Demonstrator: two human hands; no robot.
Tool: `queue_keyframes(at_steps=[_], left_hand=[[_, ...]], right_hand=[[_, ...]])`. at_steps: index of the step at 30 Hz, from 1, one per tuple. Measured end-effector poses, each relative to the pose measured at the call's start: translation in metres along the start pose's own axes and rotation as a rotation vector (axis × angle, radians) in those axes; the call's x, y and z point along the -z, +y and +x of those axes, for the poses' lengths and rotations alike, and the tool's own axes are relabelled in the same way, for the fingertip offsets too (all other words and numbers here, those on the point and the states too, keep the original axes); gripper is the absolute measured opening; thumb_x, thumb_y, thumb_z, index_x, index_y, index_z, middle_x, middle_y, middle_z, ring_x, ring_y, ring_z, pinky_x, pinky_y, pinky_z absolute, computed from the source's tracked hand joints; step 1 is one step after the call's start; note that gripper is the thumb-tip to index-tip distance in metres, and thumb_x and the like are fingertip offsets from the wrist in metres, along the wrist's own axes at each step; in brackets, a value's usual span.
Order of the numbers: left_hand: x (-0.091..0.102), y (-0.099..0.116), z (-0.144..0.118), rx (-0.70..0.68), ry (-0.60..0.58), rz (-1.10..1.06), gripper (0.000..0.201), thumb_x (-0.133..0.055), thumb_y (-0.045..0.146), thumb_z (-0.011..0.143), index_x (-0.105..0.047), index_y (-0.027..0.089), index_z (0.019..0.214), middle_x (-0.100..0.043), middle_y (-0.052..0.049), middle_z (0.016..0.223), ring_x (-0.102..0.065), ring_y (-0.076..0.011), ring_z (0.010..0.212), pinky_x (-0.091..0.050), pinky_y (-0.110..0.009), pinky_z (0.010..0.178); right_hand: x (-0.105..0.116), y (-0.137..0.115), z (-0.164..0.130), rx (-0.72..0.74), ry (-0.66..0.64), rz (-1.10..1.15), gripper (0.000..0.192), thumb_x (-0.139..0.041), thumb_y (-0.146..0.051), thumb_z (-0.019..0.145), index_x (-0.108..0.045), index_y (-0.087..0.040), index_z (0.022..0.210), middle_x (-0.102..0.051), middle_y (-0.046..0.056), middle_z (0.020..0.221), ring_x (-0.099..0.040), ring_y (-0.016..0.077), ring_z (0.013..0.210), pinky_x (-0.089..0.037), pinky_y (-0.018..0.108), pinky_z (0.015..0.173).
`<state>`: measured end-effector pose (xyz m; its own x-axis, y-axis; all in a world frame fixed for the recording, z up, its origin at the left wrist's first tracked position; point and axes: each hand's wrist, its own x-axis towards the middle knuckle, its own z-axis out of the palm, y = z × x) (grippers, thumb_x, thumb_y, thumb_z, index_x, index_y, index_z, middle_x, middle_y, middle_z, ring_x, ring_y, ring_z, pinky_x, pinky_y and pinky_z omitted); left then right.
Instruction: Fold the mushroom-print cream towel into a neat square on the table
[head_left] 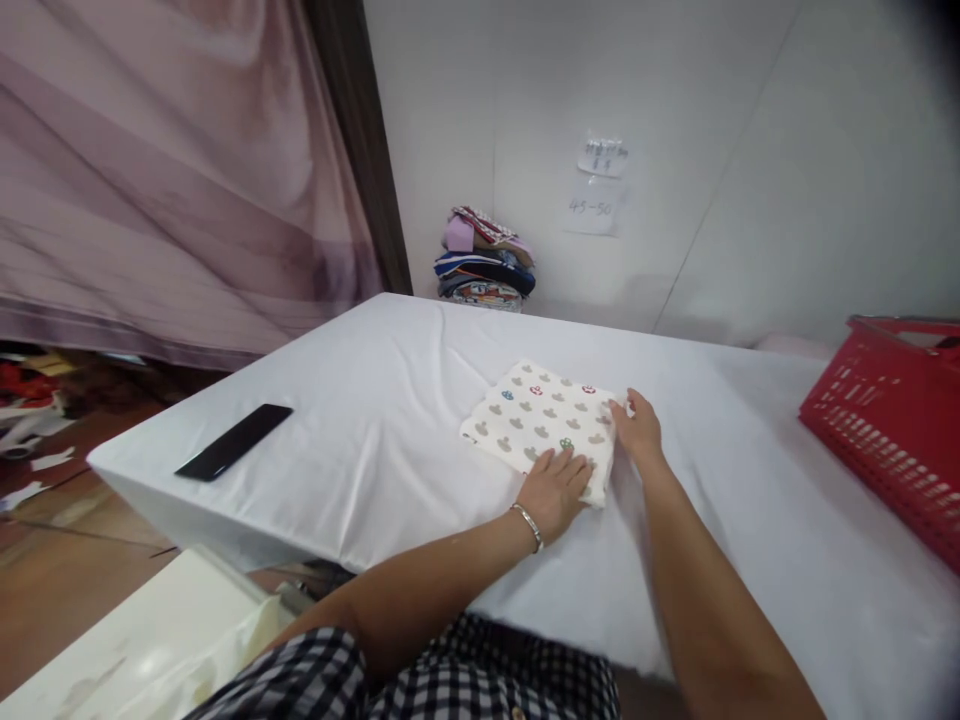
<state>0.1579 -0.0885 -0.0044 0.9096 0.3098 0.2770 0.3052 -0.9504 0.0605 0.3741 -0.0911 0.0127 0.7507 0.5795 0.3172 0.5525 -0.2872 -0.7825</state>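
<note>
A folded white cloth (536,415) printed with grey, red, blue and green motifs lies flat on the white-covered table (322,390). My left hand (553,493) rests palm down on its near edge, fingers stretched out, a bracelet at the wrist. At the cloth's right edge, my right hand (639,428) has thumb and fingers closed about the fabric near the far right corner. Part of that grip is hidden by the hand itself.
A black phone-like slab (234,442) lies at the table's left. Folded fabrics (487,262) are stacked behind the far edge by the wall. A red plastic basket (892,420) stands at the right. A pink curtain (165,170) hangs at the left.
</note>
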Motion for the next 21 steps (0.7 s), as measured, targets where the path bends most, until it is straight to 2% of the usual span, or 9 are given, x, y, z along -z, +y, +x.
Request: queue_keyframes(at_steps=[3, 5, 8, 10, 13, 16, 18, 21], left_hand=[[0.006, 0.0, 0.001, -0.003, 0.011, -0.049, 0.049, -0.045, 0.037, 0.086, -0.037, 0.02, 0.132, -0.044, -0.006, 0.135, -0.031, -0.0225, 0.129, -0.021, -0.042, 0.107], [0.014, -0.006, -0.001, -0.043, 0.005, -0.098, 0.047, -0.045, 0.038, 0.086, -0.041, 0.02, 0.129, -0.045, -0.006, 0.134, -0.03, -0.0224, 0.129, -0.019, -0.042, 0.108], [0.032, -0.029, -0.015, -0.074, 0.019, -0.139, 0.045, -0.046, 0.036, 0.085, -0.042, 0.023, 0.128, -0.043, -0.005, 0.136, -0.025, -0.0213, 0.132, -0.011, -0.045, 0.11], [0.042, -0.055, -0.029, -0.008, 0.05, -0.132, 0.05, -0.05, 0.033, 0.082, -0.04, 0.021, 0.13, -0.04, -0.007, 0.138, -0.022, -0.022, 0.133, -0.008, -0.047, 0.11], [0.048, -0.097, -0.048, 0.218, 0.127, -0.107, 0.056, -0.054, 0.034, 0.079, -0.039, 0.017, 0.13, -0.033, -0.01, 0.142, -0.021, -0.0237, 0.133, -0.014, -0.045, 0.109], [0.045, -0.13, -0.055, 0.355, 0.139, -0.148, 0.055, -0.055, 0.028, 0.077, -0.04, 0.017, 0.129, -0.035, -0.009, 0.141, -0.027, -0.0212, 0.131, -0.024, -0.038, 0.107], [0.042, -0.143, -0.054, 0.386, 0.146, -0.206, 0.049, -0.052, 0.023, 0.078, -0.042, 0.018, 0.126, -0.042, -0.007, 0.136, -0.034, -0.0176, 0.127, -0.028, -0.032, 0.106], [0.041, -0.151, -0.048, 0.397, 0.155, -0.267, 0.042, -0.049, 0.021, 0.079, -0.045, 0.018, 0.121, -0.047, -0.006, 0.129, -0.042, -0.0157, 0.12, -0.032, -0.027, 0.103]], right_hand=[[0.007, -0.044, -0.034, 0.233, -0.076, 0.049, 0.049, -0.047, -0.045, 0.078, -0.053, -0.021, 0.12, -0.055, 0.009, 0.119, -0.05, 0.0241, 0.11, -0.041, 0.04, 0.091], [0.01, -0.066, -0.07, 0.416, -0.139, 0.035, 0.047, -0.045, -0.044, 0.082, -0.048, -0.024, 0.125, -0.046, 0.007, 0.131, -0.042, 0.0239, 0.121, -0.037, 0.041, 0.097], [0.012, -0.072, -0.12, 0.563, -0.337, -0.098, 0.052, -0.043, -0.041, 0.085, -0.036, -0.026, 0.134, -0.04, 0.006, 0.137, -0.037, 0.0227, 0.125, -0.035, 0.041, 0.1], [0.013, -0.063, -0.141, 0.642, -0.409, -0.251, 0.054, -0.045, -0.037, 0.085, -0.033, -0.024, 0.136, -0.043, 0.007, 0.135, -0.038, 0.0244, 0.125, -0.032, 0.044, 0.102], [0.015, -0.047, -0.15, 0.671, -0.361, -0.457, 0.05, -0.042, -0.026, 0.085, -0.036, -0.024, 0.135, -0.048, 0.008, 0.131, -0.039, 0.0262, 0.123, -0.029, 0.047, 0.102], [0.017, -0.04, -0.143, 0.693, -0.347, -0.581, 0.048, -0.039, -0.018, 0.085, -0.04, -0.025, 0.133, -0.049, 0.007, 0.13, -0.04, 0.0258, 0.122, -0.031, 0.046, 0.1], [0.019, -0.039, -0.136, 0.744, -0.369, -0.638, 0.048, -0.037, -0.013, 0.085, -0.041, -0.024, 0.131, -0.049, 0.007, 0.13, -0.042, 0.025, 0.121, -0.031, 0.045, 0.1], [0.023, -0.039, -0.126, 0.799, -0.367, -0.693, 0.05, -0.033, -0.006, 0.084, -0.043, -0.022, 0.13, -0.051, 0.008, 0.128, -0.044, 0.0229, 0.118, -0.029, 0.044, 0.101]])
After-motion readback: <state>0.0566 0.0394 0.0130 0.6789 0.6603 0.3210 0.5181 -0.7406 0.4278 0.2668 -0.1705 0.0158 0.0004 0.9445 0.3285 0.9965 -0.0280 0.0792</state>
